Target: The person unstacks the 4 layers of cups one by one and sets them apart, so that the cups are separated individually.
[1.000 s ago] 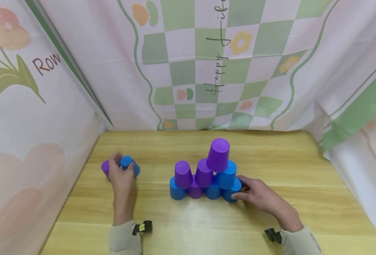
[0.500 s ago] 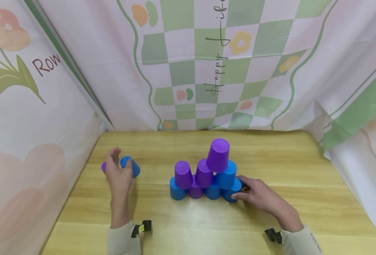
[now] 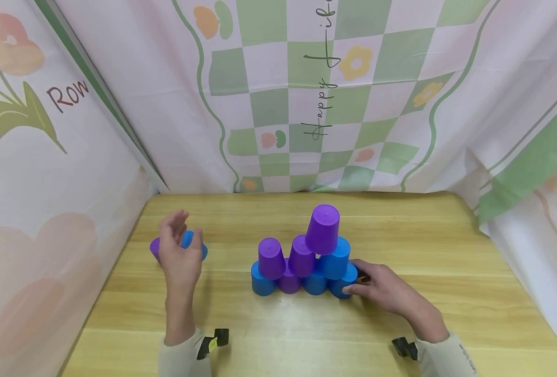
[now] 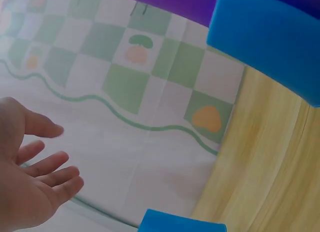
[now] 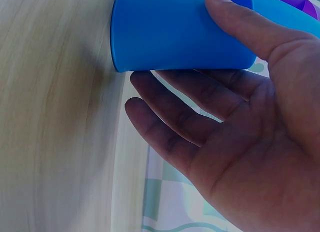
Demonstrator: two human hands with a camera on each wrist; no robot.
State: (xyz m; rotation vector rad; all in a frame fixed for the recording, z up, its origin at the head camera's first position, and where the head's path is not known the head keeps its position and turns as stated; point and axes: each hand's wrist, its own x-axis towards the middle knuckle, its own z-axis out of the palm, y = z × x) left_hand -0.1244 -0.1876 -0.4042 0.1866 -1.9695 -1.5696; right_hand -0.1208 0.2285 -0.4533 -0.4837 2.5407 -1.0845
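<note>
In the head view, an upside-down cup pyramid stands mid-table, topped by a purple cup (image 3: 324, 228). Its middle row has two purple cups (image 3: 271, 258) and a blue cup (image 3: 337, 259). My right hand (image 3: 384, 285) holds the blue cup (image 3: 342, 287) at the right end of the bottom row. In the right wrist view its thumb lies on one side of that cup, the fingers along the other. My left hand (image 3: 181, 264), fingers spread and nothing held, hovers over a purple cup (image 3: 155, 250) and a blue cup (image 3: 188, 239), partly hiding both.
The wooden table (image 3: 287, 340) meets a patterned cloth (image 3: 269, 110) at the back and a flowered cloth (image 3: 47, 209) on the left. A black wrist device (image 3: 212, 343) sits at my left sleeve, another device (image 3: 404, 347) at my right.
My left hand has shifted slightly left, then forward and a little right, lifting away from the two cups on the left. My right hand and the pyramid have stayed still.
</note>
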